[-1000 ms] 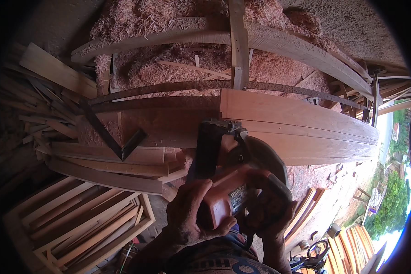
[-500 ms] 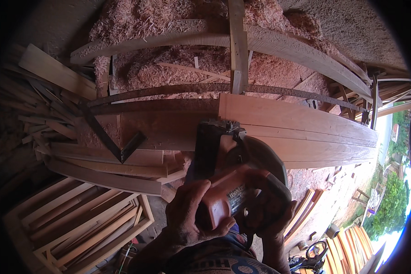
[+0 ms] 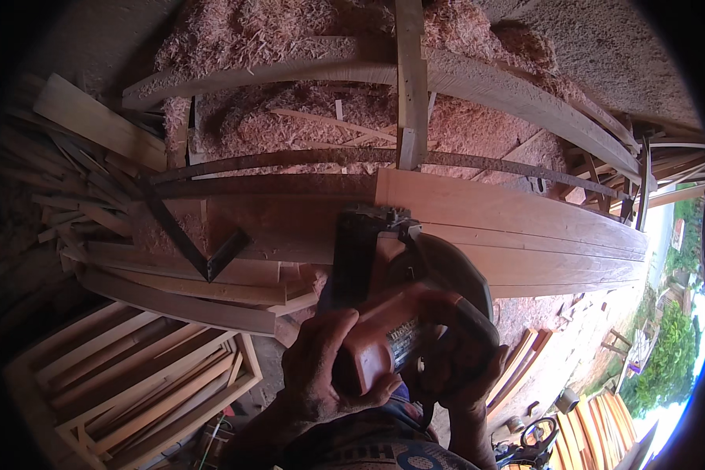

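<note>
Both my hands hold a circular saw (image 3: 451,270) in front of my body, its flat base plate turned toward the left. My left hand (image 3: 312,366) is wrapped round the motor housing, thumb curled over it. At the saw's rear handle, my right hand (image 3: 484,382) is closed, with most of its fingers hidden. The front end of the saw overlaps the near-left edge of a wide reddish plank panel (image 3: 517,227), which has long dark lines along it. Whether the blade touches the wood is hidden.
A dark metal square (image 3: 182,235) lies left of the saw on a brown board (image 3: 290,227). Curved timbers (image 3: 517,82) and heaped wood shavings (image 3: 235,39) lie beyond. Slatted wooden frames (image 3: 164,392) stand at lower left, wood strips (image 3: 603,423) at lower right.
The plank panel sits slightly lower in the view, nearer the saw. My grip on the circular saw looks the same, and the saw has barely shifted.
</note>
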The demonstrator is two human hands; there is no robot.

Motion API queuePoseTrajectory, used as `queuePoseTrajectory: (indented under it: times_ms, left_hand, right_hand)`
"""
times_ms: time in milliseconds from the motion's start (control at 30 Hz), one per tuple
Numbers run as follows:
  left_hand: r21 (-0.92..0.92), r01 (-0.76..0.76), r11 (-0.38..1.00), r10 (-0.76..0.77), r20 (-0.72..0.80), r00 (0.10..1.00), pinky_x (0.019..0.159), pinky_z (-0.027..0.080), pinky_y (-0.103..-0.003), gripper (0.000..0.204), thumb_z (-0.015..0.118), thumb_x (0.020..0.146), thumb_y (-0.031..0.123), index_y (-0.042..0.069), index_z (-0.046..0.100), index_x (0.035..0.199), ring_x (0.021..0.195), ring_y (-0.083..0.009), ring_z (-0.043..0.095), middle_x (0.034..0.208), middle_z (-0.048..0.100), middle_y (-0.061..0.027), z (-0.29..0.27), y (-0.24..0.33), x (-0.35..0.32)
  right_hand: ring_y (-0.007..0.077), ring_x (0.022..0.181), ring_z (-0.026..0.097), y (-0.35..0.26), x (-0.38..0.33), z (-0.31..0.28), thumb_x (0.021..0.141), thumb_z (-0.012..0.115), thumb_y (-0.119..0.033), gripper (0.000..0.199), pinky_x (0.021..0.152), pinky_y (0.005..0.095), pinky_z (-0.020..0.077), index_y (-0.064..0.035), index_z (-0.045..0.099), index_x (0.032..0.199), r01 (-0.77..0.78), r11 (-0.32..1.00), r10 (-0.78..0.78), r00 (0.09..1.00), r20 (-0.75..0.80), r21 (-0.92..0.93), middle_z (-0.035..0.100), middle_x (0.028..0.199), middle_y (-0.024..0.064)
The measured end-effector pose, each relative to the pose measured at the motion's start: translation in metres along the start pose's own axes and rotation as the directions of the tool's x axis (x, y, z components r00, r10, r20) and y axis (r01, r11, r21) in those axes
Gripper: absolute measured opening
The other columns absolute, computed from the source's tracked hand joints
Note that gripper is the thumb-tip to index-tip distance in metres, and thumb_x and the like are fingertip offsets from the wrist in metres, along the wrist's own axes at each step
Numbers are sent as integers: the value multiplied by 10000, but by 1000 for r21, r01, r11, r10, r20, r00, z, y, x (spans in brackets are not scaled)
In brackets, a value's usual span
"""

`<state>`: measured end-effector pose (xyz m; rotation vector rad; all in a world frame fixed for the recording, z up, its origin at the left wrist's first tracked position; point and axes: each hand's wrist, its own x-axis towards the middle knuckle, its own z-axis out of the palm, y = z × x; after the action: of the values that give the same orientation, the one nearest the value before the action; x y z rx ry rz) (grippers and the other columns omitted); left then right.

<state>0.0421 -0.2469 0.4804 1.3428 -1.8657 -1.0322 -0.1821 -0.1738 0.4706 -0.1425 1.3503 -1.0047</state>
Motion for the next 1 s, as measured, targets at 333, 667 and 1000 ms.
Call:
queuePoseTrajectory:
  times_ms: [333,667,1000]
  left_hand:
    - [1,1,1000,-1,-28,1000,908,554,-427,870,917,709,395,-51,532,1349,1066,-349,648,1190,624,-221,1,1,7]
    - [19,-12,1000,13,-48,999,898,556,-435,863,912,707,396,-55,537,1340,1047,-339,654,1164,633,-214,1,-1,14]
    - [58,-4,998,6,-28,1000,908,538,-435,923,890,708,490,-53,511,1351,1066,-352,636,1217,590,-224,3,-5,13]
  right_hand:
    - [121,529,531,-8,7,3,816,327,-949,1180,476,258,405,48,464,1430,5,1000,-5,1000,4,-10,571,722,32]
    - [118,508,527,-8,14,1,796,318,-967,1238,462,250,385,57,400,1487,-18,998,14,998,64,54,552,665,25]
    - [120,547,560,-11,17,-6,791,288,-976,1257,478,260,407,62,394,1492,-43,997,34,990,135,66,584,717,43]
